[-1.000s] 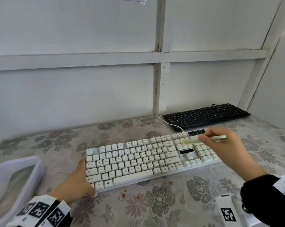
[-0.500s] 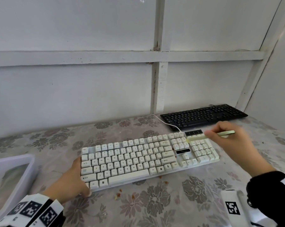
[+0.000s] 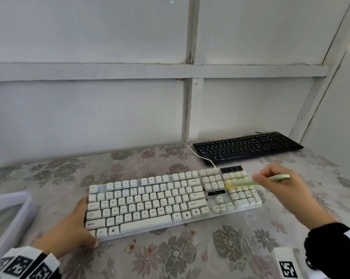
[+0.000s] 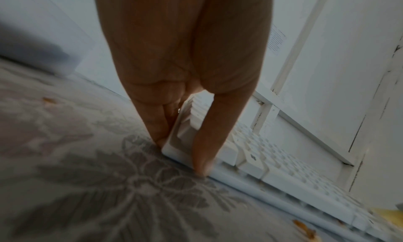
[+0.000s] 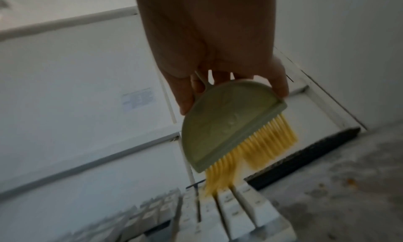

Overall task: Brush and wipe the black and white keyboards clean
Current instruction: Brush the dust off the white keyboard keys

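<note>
Right hand (image 3: 278,184) is pinching a little green brush (image 3: 248,181) by its handle, fingers curled round it, with the yellow bristles down on the numpad end of the white keyboard (image 3: 170,202). From the right wrist view you can see the brush (image 5: 226,126) has a half-round green head, and the bristles are blurry where they meet the top keys near the far edge of the board (image 5: 229,216). Left hand (image 3: 69,232) grips the near left corner of the keyboard: thumb along the front edge, the other fingers along the left side. Left wrist view shows it nicely, hand (image 4: 185,73) coming down with the corner of the keyboard (image 4: 250,163) wedged between thumb and fingers, fingertips touching the tablecloth.

White keyboard sits roughly mid table, angled so the right end is further away. Its white cable runs back toward the wall. Black keyboard (image 3: 248,147) is behind it on the right, close to the wall, not touched by either hand.

Table (image 3: 190,258) has a grey floral cloth, and a few brownish crumbs (image 3: 131,252) lie just in front of the white keyboard. White plastic bin (image 3: 7,216) sits at the left edge. Both wrists wear bands with black and white square markers.
</note>
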